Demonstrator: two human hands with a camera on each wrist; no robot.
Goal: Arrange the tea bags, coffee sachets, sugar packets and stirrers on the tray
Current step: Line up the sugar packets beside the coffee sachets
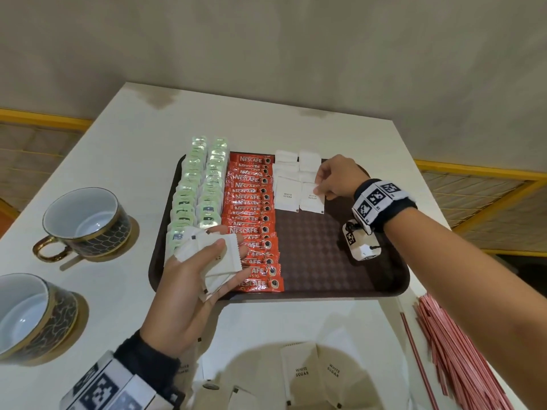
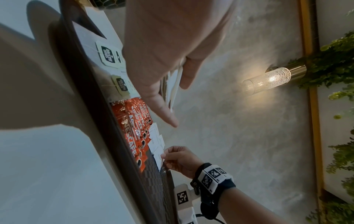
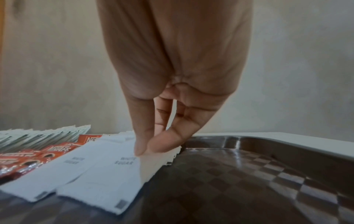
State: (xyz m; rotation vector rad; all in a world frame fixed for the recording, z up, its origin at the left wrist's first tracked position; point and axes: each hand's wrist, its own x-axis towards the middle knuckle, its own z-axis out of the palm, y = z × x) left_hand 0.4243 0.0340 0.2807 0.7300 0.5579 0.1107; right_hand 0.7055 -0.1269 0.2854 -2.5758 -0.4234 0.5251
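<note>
On the brown tray (image 1: 340, 279), the right hand (image 1: 337, 179) has its grip pinched on the far right edge of a sugar packet (image 1: 310, 199) lying in the right-hand white column. The left hand (image 1: 189, 279) holds a fanned stack of sugar packets (image 1: 219, 255) above the tray's near left, over the coffee sachets (image 1: 254, 220).

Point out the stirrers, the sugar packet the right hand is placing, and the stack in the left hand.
stirrers (image 1: 455, 347), head view, middle of the red bundle.
sugar packet (image 1: 311, 199), head view, its printed face.
stack of sugar packets (image 1: 220, 258), head view, top packet.
</note>
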